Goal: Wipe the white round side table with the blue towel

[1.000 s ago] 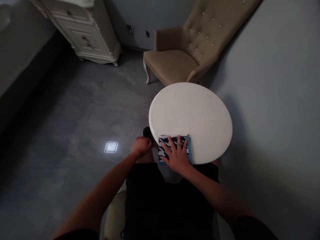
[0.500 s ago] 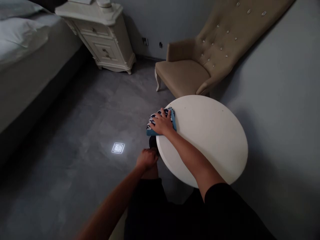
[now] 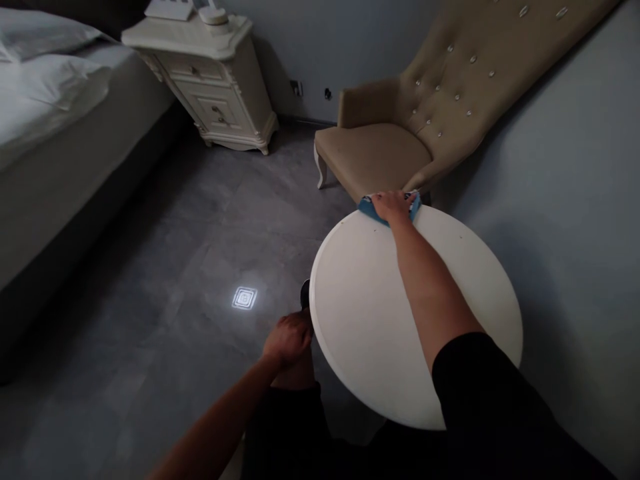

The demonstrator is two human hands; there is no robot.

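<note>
My right hand presses a folded cloth onto the far rim of a round white table. The cloth is blue along its border, with a dark-and-white pattern, and part of it hangs past the table's edge. The fingers lie over the cloth and grip it. Beside the table's left edge, above my leg, my left hand is closed with its fingers curled under. Its palm is hidden, so I cannot tell if anything is inside.
Just beyond the table stands a tan armchair with a tufted back. A white nightstand and a bed are at the back left. A bright square patch of light shows on the grey floor. A wall rises on the right.
My right hand has moved with the cloth from the table's left edge along the rim to its far edge. My left hand stays closed in nearly the same place. The view has shifted slightly.
</note>
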